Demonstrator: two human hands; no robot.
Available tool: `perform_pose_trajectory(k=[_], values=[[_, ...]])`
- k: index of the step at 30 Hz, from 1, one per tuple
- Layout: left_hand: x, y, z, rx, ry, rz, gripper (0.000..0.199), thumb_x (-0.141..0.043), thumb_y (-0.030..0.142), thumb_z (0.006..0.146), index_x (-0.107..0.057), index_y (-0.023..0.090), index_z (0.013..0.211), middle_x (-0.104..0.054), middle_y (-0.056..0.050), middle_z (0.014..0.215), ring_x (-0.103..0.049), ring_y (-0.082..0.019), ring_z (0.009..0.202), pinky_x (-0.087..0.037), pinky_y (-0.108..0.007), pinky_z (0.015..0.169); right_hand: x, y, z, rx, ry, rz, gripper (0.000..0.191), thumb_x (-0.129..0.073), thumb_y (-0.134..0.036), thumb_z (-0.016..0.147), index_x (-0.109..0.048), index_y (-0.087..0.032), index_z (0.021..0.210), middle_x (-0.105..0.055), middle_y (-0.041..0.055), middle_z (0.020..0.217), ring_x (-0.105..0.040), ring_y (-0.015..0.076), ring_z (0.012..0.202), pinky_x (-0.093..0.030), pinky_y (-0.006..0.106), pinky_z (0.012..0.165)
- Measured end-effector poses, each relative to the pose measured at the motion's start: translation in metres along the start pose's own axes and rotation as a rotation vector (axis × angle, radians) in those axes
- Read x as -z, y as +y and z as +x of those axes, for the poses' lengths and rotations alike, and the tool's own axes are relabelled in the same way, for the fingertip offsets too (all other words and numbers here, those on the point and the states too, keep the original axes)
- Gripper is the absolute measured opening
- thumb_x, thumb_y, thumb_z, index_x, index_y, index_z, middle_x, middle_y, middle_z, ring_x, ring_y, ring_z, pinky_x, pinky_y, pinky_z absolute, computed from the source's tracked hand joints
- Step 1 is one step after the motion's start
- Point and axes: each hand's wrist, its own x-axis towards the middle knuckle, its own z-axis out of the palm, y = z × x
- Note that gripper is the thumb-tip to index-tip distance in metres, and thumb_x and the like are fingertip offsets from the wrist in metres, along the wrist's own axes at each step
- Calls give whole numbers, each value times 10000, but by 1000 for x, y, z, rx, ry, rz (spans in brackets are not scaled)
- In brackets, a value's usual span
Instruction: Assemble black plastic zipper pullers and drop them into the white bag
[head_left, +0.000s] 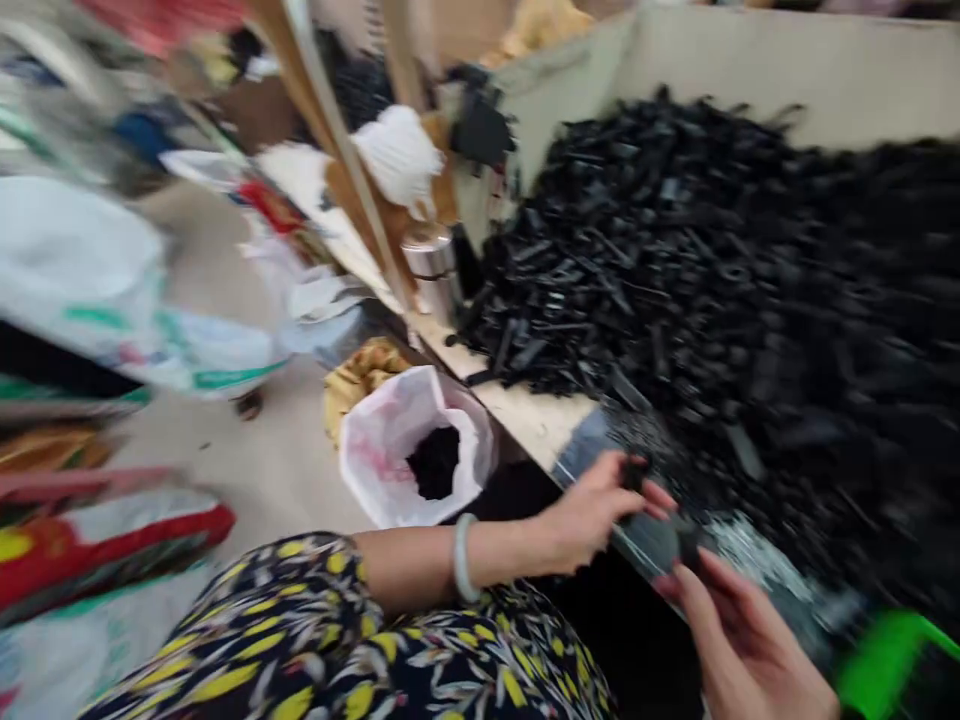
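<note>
A large heap of small black plastic parts (pixel 660 250) covers the worktable on the right. My left hand (pixel 592 510), with a pale bangle on its wrist, is at the table's near edge, its thumb and fingers closed on a small black piece (pixel 634 472). To its right and lower down, my right hand (pixel 742 620) pinches another dark piece (pixel 687 545) between thumb and fingers. The two hands are apart. Under them lies clear plastic sheeting (pixel 652 545). Both pieces are blurred, so their exact shape cannot be made out.
An open white sack (pixel 390 430) with black contents stands on the floor left of the table. A metal cup (pixel 433 270) stands near a wooden post. A bright green object (pixel 892 660) is at lower right. More sacks (pixel 75 250) lie at the far left.
</note>
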Motion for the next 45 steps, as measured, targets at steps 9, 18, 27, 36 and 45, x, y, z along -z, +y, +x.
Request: perform_pose_trajectory(k=[9,18,27,36,45], values=[[1,-12,-9,111,-88,71,451,-653,225,825,-668,242,1275,-737,-76,1259,-646,-255,1186,-493,-371,1004,-32,-4,-11,-230,115,-79,457,-725,-414,947,-665,-304,1387,-742,52,1034,-695,170,701,-658,340,655],[0,-25,-10,92,-8,87,373,-803,391,854,-723,232,1182,-716,-73,1251,-588,-261,1304,-451,-370,1125,-39,1,-9,-170,159,-149,349,-678,-397,982,-710,-292,1313,-749,72,1146,-708,167,763,-666,331,691],[1,-35,-10,59,35,82,390,-797,444,873,-720,241,1196,-715,-71,1278,-565,-261,1365,-453,-361,1137,-45,2,-12,-249,210,4,381,-696,-415,962,-712,-262,1310,-758,78,1091,-698,156,703,-659,307,605],[-9,-36,-14,-5,-20,158,327,-755,422,916,-705,211,1161,-739,-90,1249,-678,-249,1164,-530,-368,1032,-49,-2,-11,-75,234,-231,244,-616,-346,1015,-722,-279,1224,-736,59,1103,-670,149,703,-625,321,689],[0,-18,-7,11,23,278,332,-767,453,884,-692,175,1049,-709,-23,849,-633,-135,698,-516,-279,730,-25,-8,-18,-144,103,-109,335,-687,-374,974,-682,-302,1301,-604,66,1229,-661,100,664,-623,286,627]])
